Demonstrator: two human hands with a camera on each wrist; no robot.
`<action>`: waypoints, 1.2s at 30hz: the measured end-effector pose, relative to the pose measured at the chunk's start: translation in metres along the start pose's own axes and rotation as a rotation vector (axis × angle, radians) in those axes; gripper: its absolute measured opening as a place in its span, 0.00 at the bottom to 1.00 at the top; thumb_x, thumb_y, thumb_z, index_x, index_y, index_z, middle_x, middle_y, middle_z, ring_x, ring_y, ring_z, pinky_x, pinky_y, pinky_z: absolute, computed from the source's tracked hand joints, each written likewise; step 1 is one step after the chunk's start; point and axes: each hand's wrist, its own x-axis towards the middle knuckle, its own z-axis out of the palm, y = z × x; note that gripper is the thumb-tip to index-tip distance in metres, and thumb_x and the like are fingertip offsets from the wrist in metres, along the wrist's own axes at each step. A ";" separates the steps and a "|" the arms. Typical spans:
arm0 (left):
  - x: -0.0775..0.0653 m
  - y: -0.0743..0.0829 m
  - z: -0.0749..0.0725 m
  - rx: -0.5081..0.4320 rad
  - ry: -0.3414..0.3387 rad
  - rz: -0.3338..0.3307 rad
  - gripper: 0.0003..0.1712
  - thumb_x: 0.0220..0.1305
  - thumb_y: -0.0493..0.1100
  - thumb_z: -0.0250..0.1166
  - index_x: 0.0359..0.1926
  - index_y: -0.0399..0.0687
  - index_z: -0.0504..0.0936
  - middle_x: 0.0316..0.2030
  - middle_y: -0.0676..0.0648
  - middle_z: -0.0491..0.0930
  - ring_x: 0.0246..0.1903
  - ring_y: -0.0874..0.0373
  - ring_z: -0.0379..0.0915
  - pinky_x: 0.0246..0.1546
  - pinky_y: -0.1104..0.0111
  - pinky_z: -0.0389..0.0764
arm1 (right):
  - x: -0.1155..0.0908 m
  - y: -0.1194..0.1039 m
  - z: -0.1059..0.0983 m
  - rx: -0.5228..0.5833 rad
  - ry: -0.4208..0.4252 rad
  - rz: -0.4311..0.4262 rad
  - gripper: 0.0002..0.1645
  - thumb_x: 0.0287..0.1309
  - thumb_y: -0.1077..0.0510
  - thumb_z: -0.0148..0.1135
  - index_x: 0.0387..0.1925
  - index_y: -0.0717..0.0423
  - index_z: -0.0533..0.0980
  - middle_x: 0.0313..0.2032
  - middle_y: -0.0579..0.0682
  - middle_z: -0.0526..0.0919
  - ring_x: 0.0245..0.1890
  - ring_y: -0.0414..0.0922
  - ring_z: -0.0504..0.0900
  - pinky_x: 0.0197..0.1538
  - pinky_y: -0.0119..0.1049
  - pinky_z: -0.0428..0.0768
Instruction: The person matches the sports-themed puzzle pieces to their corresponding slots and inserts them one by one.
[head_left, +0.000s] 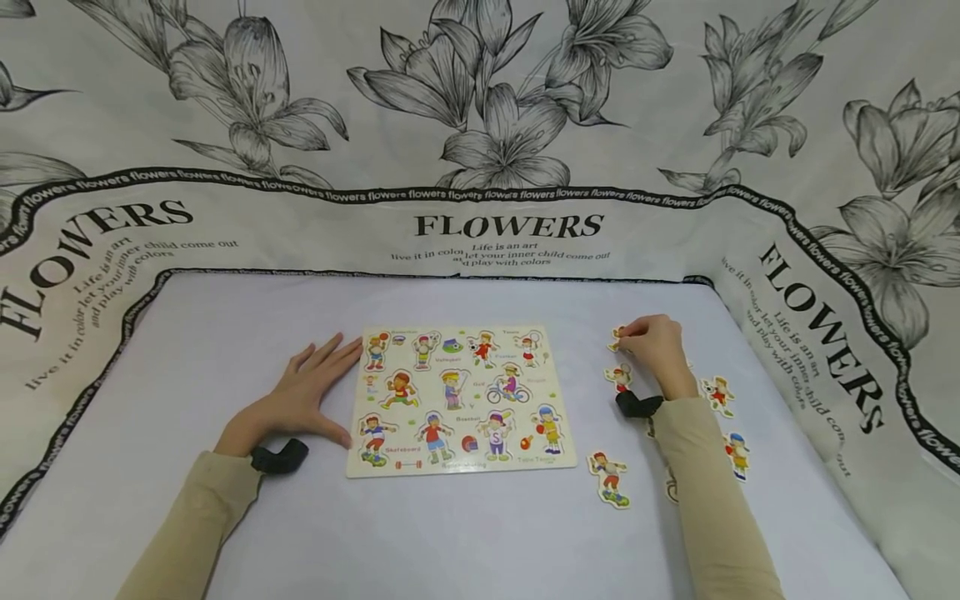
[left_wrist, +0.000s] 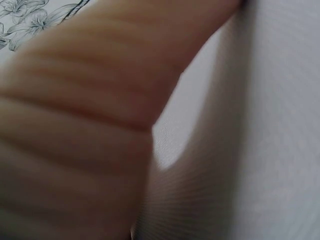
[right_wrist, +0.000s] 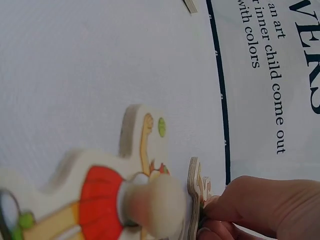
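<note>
My right hand pinches a small wooden puzzle piece between thumb and fingers, at the far right of the table. In the right wrist view, that piece stands edge-on, its picture mostly hidden. Just nearer lies a knobbed tennis-player piece with a red skirt. My left hand is spread at the left edge of the puzzle board, fingertips and thumb right at its side. Printed sports figures cover the board. The left wrist view shows mostly blurred skin close over the cloth.
More loose pieces lie right of the board: a skateboarder piece in front, a footballer piece and a table-tennis piece beyond my right sleeve. The sleeve partly covers another piece. Flower-printed cloth rises behind the table.
</note>
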 end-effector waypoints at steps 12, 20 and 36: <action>0.001 0.003 0.001 -0.011 -0.002 -0.002 0.82 0.29 0.77 0.76 0.78 0.43 0.48 0.78 0.43 0.45 0.76 0.40 0.29 0.70 0.41 0.32 | -0.004 0.001 -0.005 0.012 -0.001 -0.021 0.11 0.56 0.63 0.68 0.38 0.68 0.83 0.39 0.64 0.84 0.37 0.52 0.79 0.38 0.40 0.76; 0.001 0.002 -0.001 -0.005 -0.005 -0.009 0.82 0.28 0.78 0.75 0.79 0.44 0.48 0.78 0.44 0.45 0.76 0.41 0.29 0.71 0.42 0.32 | -0.001 -0.003 -0.009 0.010 0.003 -0.067 0.10 0.54 0.64 0.68 0.38 0.68 0.84 0.33 0.60 0.86 0.36 0.51 0.78 0.34 0.36 0.75; 0.000 0.001 0.000 0.003 0.005 -0.001 0.81 0.29 0.79 0.75 0.78 0.43 0.49 0.78 0.44 0.45 0.76 0.40 0.30 0.70 0.40 0.33 | -0.010 -0.037 -0.009 0.042 0.022 -0.143 0.09 0.53 0.66 0.69 0.37 0.69 0.84 0.34 0.62 0.86 0.28 0.44 0.80 0.29 0.30 0.77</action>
